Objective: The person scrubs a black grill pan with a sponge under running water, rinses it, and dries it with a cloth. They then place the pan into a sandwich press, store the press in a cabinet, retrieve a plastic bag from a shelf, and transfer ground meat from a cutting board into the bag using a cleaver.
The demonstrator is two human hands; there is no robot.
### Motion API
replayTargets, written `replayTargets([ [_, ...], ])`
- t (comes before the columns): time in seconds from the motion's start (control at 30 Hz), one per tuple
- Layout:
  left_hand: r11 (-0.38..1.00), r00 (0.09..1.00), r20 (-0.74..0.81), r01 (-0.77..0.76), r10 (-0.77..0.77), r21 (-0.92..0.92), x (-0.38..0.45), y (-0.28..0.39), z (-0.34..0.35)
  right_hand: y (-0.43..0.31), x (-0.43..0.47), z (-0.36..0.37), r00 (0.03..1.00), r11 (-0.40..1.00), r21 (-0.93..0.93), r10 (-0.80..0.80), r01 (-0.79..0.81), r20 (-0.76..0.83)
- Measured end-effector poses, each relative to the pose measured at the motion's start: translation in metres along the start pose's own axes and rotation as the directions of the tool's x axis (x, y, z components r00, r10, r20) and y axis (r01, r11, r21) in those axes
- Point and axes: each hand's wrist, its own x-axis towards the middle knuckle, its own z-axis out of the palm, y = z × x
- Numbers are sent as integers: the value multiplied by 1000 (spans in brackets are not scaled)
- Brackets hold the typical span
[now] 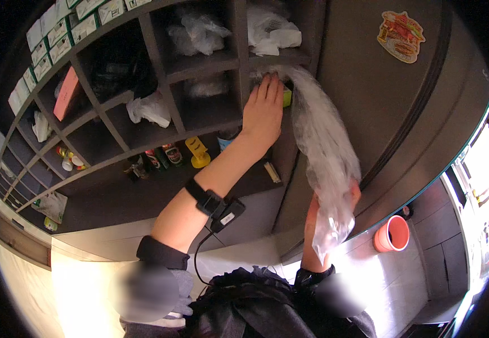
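Note:
A long bundle of clear plastic bags [326,131] runs from a cubby of the dark shelf unit [204,69] down to my right hand [355,192]. That hand is wrapped around the bundle's lower part and is partly covered by the plastic. My left hand [265,103], fingers extended, reaches into the same cubby against the upper end of the bundle; its fingertips are hard to make out there. Beside it a green-yellow box [287,96] shows. My left wrist bears a black strap with a small device [223,211].
Other cubbies hold crumpled plastic bags [198,34], white bags [149,110] and a pink box [66,94]. Below stand a yellow holder [198,153] and cans [171,154]. A cabinet panel [354,80] is at right, an orange-red bin [391,234] on the floor.

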Motion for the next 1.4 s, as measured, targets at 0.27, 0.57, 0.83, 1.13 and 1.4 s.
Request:
replayTargets([
  [0.27, 903, 1000, 5, 10, -9, -429, -36, 12, -20, 6, 16, -22, 905, 871, 290, 317, -396, 284],
  [0.57, -850, 885, 396, 393, 245, -351, -180, -45, -85, -12, -23, -43, 543, 404, 363, 590, -839, 598],
  [0.83, -597, 575, 758, 504, -307, -625, -257, -111, -114, -10, -49, -19, 543, 616, 139, 538, -776, 645],
  [1.13, -617, 544, 711, 389, -445, -684, -327, -156, -148, 0, -79, 4, 280, 199, 203, 537, -959, 796],
  [1.4, -427, 688, 561, 383, -461, -820, -336, -158, -189, -25, -90, 46, 812, 972, -229, 175, -52, 557],
])
